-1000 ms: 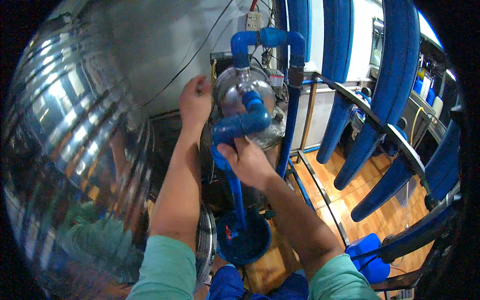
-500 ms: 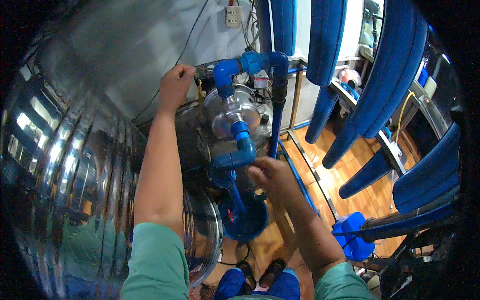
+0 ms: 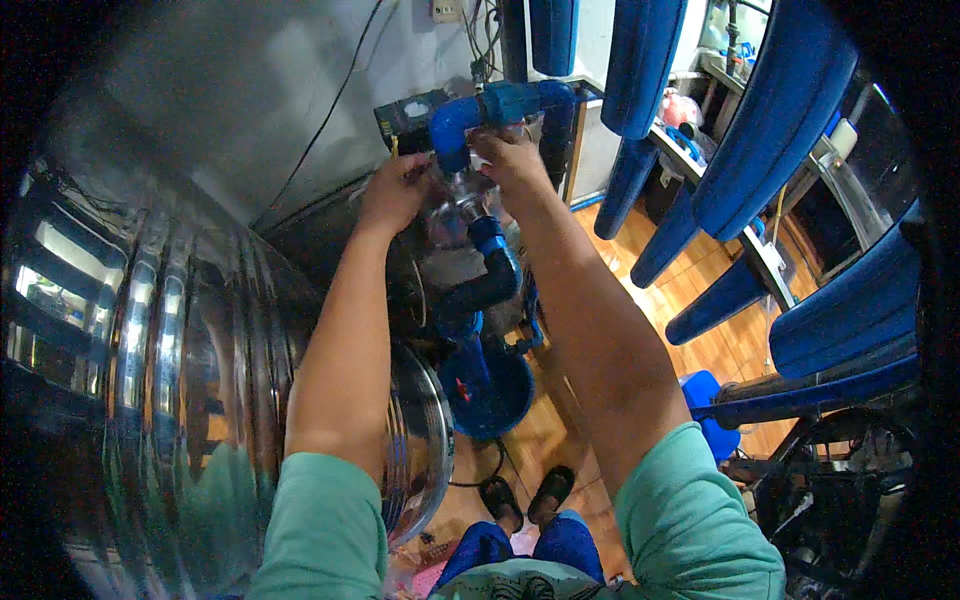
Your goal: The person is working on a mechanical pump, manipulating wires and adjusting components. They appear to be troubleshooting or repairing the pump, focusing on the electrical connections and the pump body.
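My left hand (image 3: 392, 200) is beside the steel neck under a blue pipe elbow (image 3: 455, 130), thumb and fingers pinched together. Whatever lies between those fingertips is too small to make out. On the other side of the neck, my right hand (image 3: 512, 168) has its fingers curled in close to the elbow; what they hold, if anything, is hidden. Below both hands is a shiny steel vessel top (image 3: 450, 225), partly covered by them and blurred. A second blue pipe bend (image 3: 500, 265) leads down from it toward a blue bucket (image 3: 500, 400).
A large ribbed steel tank (image 3: 180, 380) fills the left side. Several padded blue tubes (image 3: 770, 130) hang at the right above the tiled floor (image 3: 655, 250). A dark box (image 3: 410, 115) stands behind the pipes, and a blue jug (image 3: 712, 425) sits on the right.
My right hand has moved up from the lower pipe bend to the upper elbow. My left hand has come down and right, closer to the neck. The view has shifted slightly.
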Tool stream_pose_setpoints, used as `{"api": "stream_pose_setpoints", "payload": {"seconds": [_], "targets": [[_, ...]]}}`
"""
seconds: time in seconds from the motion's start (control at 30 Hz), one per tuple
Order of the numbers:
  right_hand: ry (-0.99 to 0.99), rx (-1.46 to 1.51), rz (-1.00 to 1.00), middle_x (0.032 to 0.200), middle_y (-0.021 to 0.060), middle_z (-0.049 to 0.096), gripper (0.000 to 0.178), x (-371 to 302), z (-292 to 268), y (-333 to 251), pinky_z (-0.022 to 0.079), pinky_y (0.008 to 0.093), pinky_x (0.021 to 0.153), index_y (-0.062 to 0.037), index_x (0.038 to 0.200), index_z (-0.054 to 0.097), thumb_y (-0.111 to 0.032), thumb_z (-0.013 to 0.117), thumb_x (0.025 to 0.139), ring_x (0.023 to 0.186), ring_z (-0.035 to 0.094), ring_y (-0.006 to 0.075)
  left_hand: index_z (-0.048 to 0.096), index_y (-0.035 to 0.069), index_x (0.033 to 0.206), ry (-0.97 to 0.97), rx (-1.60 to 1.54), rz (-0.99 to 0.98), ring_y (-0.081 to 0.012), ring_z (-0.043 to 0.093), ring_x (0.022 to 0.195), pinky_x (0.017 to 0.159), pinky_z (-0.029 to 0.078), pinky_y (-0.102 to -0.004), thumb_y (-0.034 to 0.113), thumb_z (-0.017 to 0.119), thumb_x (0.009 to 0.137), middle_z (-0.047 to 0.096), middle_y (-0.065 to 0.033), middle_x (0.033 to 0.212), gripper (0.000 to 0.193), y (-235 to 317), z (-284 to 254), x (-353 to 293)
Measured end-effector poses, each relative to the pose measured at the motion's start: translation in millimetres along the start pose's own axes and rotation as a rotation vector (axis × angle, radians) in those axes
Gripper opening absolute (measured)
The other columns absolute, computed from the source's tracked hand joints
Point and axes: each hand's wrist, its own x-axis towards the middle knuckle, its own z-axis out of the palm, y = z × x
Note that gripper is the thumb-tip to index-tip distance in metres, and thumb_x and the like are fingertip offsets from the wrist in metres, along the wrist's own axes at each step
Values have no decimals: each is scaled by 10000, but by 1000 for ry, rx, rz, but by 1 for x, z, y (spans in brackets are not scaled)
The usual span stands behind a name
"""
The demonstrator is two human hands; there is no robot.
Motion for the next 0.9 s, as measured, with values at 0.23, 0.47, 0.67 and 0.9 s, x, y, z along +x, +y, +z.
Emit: {"api": "stream_pose_setpoints", "payload": {"seconds": [0.23, 0.47, 0.67, 0.9], "targets": [[-127, -717, -187, 835, 50, 612, 136, -69, -124, 36, 462, 283, 754, -8, 959, 616, -122, 543, 943, 804, 576, 154, 698, 73, 993, -39, -582, -501, -162, 614, 833, 797, 474, -317, 232, 615, 932, 692, -19, 963, 190, -19, 29, -73], [-99, -1029, -165, 925, 167, 686, 243, -130, -157, 193, 521, 418, 736, -100, 1086, 621, -156, 602, 850, 873, 663, 360, 617, 95, 1164, -467, -727, -454, -226, 619, 841, 783, 500, -377, 65, 528, 928, 678, -58, 1040, 254, -98, 115, -95], [-400, -852, 58, 1106, 211, 647, 349, -118, -102, 277, 491, 436, 884, -96, 1189, 599, -215, 608, 860, 1054, 614, 376, 597, 70, 1218, -747, -417, -436, -179, 624, 948, 853, 493, -322, 331, 527, 979, 661, -64, 1132, 361, -57, 105, -76], [-167, -607, 86, 829, 124, 660, 178, -78, -123, 124, 501, 348, 617, -49, 1034, 661, -66, 639, 858, 684, 638, 266, 568, 144, 852, -165, -692, -779, -72, 434, 597, 509, 329, -230, 318, 580, 933, 489, 38, 698, 192, 0, -58, -56]]}}
